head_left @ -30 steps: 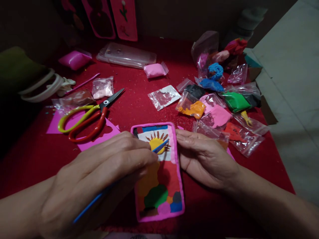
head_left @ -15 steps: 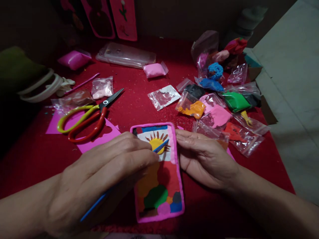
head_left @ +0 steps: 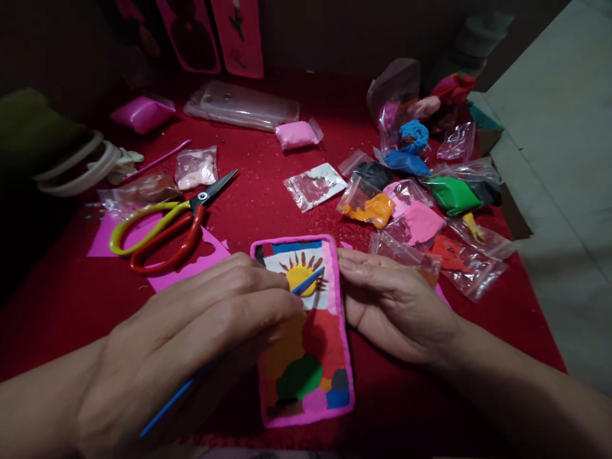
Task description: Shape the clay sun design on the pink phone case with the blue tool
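A pink-edged, phone-case-shaped panel [head_left: 329,338] covered in coloured clay rests in front of me, with a yellow sun and brown rays on a white patch near its top. My left hand [head_left: 191,338] is closed around a thin blue modelling tool [head_left: 308,282]; the tool's tip lies over the sun's right-hand rays. Its other end sticks out below the palm, and the middle is hidden by the fingers. At the panel's right edge my right hand [head_left: 394,303] grips the rim, thumb on the side, its other fingers partly hidden.
Scissors [head_left: 167,239] with yellow and red handles lie on pink sheet [head_left: 191,268] at left. Several bags of clay [head_left: 415,220] crowd the right side. Clear phone cases [head_left: 243,105] lie at the back, near a bag of pink clay [head_left: 296,135].
My left hand and the tool's rear end have shifted slightly down and left, while the tip stays near the same rays. The right hand and panel look unmoved.
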### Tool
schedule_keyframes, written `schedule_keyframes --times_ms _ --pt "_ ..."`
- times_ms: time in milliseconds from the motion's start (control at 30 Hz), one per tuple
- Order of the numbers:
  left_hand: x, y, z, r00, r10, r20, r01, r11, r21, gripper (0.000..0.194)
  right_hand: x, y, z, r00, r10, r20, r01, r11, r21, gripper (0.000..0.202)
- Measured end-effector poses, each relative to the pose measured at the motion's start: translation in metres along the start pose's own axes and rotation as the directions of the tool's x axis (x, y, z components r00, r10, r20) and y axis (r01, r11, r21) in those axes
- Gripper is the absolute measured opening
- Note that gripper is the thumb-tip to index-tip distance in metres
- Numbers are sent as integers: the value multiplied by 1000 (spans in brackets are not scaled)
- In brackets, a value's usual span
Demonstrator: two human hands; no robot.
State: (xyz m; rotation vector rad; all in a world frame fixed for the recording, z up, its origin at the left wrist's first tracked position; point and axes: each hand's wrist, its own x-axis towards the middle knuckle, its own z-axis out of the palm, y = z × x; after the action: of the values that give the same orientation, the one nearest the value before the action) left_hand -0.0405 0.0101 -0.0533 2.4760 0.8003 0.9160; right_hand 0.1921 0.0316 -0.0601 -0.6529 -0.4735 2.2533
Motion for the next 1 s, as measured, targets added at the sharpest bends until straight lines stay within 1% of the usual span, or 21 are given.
schedule_keyframes --times_ms 67,167,267,333,400,500,600,633,667,733,767,800,867,900,933,967,1000 --pt "1 -1 -2 1000 6 28 -6 1000 3 32 0 0 0 1000 0 9 0 1000 8 25" --pt "8 -5 -8 992 36 119 -39 999 19 31 1 -1 1 1000 -4 21 3 1000 23 25" --pt "15 -12 -15 964 124 234 -134 991 28 34 0 -1 1 1000 0 25 -1 1000 24 25" --pt "18 -16 -18 947 183 264 -201 979 42 36 0 -1 1 1000 -1 18 0 1000 21 26" --pt "19 -18 -19 938 219 267 -242 969 54 37 0 -1 1 1000 -3 3 3 1000 14 25" --pt "18 -14 -16 956 181 229 -190 982 19 36 1 -1 1 1000 1 -5 -1 1000 7 25" --pt "16 -4 -9 978 117 173 -113 993 -32 31 0 -1 1 1000 4 22 -4 1000 13 28" --pt "16 0 -8 979 120 166 -115 992 -43 29 0 -1 2 1000 3 29 -3 1000 14 28" --pt "16 4 -6 990 64 129 -60 998 -37 27 0 -1 2 999 2 32 -2 1000 16 28" --pt "17 7 -5 996 -26 89 30 998 -48 28 0 -1 2 1000 0 31 -1 1000 15 28" --pt "17 7 -5 996 -35 84 40 998 -56 28 0 -1 2 1000 0 27 0 1000 13 27" --pt "18 5 -6 995 -20 101 26 998 -62 28 -1 -1 2 1000 -1 22 1 1000 9 27" --pt "18 -2 -9 981 93 169 -85 995 -54 30 -1 -1 1 1000 1 11 -1 1000 3 26" --pt "18 -6 -11 972 114 206 -107 993 -48 32 -1 0 2 1000 2 3 -2 1000 0 25" --pt "17 -9 -12 967 120 224 -114 993 -42 33 -1 0 2 1000 3 -2 -3 1000 -3 25" --pt "16 -10 -12 971 95 218 -90 995 -33 33 -1 0 2 1000 2 -5 -2 1000 -6 25" --pt "14 -10 -11 980 49 191 -45 999 -22 31 -1 0 2 1000 3 -7 -4 1000 -10 25"
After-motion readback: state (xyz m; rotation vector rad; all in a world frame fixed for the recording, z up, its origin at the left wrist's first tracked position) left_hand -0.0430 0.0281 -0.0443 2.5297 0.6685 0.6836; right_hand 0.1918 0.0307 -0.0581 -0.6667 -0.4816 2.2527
